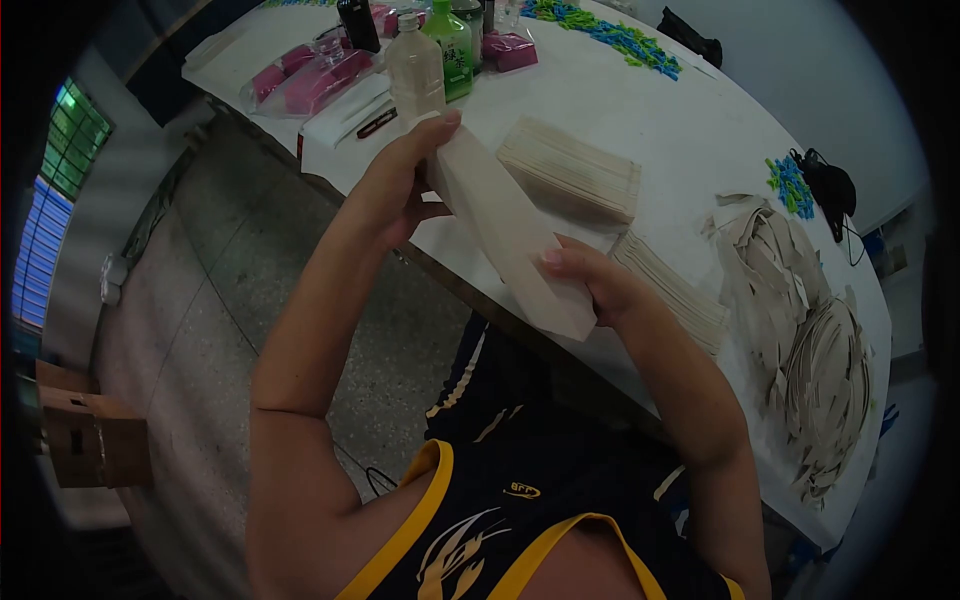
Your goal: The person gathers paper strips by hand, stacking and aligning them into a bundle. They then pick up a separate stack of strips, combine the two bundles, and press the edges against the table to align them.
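Note:
A long, flat cream strip with a crease along it [510, 235] is stretched at a slant between my hands, above the front edge of the table. My left hand [405, 175] grips its upper end, thumb on top and fingers underneath. Near the lower end, my right hand [598, 278] pinches it the same way, with the thumb lying on its face. Just beyond the strip is a neat stack of similar beige pieces [570, 170]. A second stack of beige strips [675, 290] lies beside my right hand, partly covered by it.
Loose beige strips [800, 330] are heaped at the right of the white table [700, 130]. A cloudy bottle [415, 70], a green bottle [450, 50], a red cutter [377, 123] and bagged pink items [325, 80] stand or lie at the back left. Blue-green pieces [610, 40] lie farther back.

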The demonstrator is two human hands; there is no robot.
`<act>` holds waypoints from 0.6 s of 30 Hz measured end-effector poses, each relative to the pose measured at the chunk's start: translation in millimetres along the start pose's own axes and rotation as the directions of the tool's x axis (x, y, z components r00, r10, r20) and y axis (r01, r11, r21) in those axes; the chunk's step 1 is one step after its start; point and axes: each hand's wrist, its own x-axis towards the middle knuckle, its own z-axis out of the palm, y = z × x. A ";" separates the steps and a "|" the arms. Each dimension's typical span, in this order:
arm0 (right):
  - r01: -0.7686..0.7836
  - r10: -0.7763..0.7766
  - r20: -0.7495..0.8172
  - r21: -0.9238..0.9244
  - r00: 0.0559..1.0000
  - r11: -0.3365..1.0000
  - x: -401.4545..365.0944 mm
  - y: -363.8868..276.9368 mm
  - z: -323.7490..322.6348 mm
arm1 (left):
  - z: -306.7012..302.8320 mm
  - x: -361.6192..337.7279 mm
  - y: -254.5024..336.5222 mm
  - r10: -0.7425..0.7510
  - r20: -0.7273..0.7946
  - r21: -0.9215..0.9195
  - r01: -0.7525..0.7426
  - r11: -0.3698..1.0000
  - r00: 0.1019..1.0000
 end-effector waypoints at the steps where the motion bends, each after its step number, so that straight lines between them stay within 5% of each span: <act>1: 0.000 0.000 0.000 0.000 1.000 1.000 -0.9 2.6 -4.5 | 0.1 1.1 -0.3 -0.013 -0.007 -0.023 0.013 1.000 1.000; 7: -0.082 0.096 -0.104 0.124 0.990 0.989 -5.0 11.8 -16.0 | -14.2 14.9 -2.0 -0.126 0.050 -0.112 0.131 0.985 0.991; 10: -0.058 0.068 -0.121 0.088 0.990 0.994 -2.4 8.6 -5.6 | -5.0 4.6 -4.7 -0.027 -0.041 -0.043 0.025 0.999 0.999; 12: -0.014 0.014 0.041 0.012 0.999 1.000 4.5 8.7 0.9 | -5.6 -5.0 -7.8 -0.015 -0.020 0.033 0.016 0.999 1.000; 18: 0.021 -0.024 0.104 0.031 0.994 0.999 17.9 29.0 37.5 | -41.7 -16.1 -34.5 -0.053 -0.025 0.052 0.054 0.997 0.998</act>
